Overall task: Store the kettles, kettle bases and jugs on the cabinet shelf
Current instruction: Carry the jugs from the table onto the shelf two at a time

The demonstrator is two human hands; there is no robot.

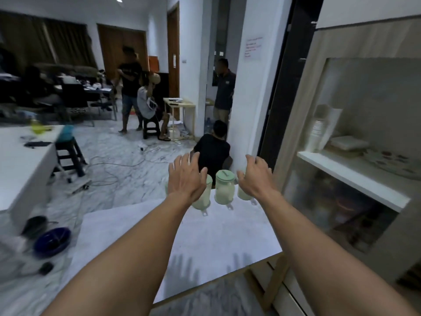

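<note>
Three pale green jugs with lids stand in a row at the far edge of a white table (182, 242). The middle jug (225, 188) is in full view. My left hand (185, 179) hovers above and in front of the left jug (202, 199), fingers spread and holding nothing. My right hand (256, 176) hovers over the right jug (245, 195), fingers spread and loosely bent, also holding nothing. Each hand hides much of its jug. The cabinet (355, 169) with a white shelf (350, 179) stands to the right.
The cabinet shelf holds a bottle (319, 128) and flat dishes. A person in black (213, 153) crouches just beyond the table's far edge. A blue bowl (52, 241) and dark items lie on the floor at left. Cables run across the marble floor.
</note>
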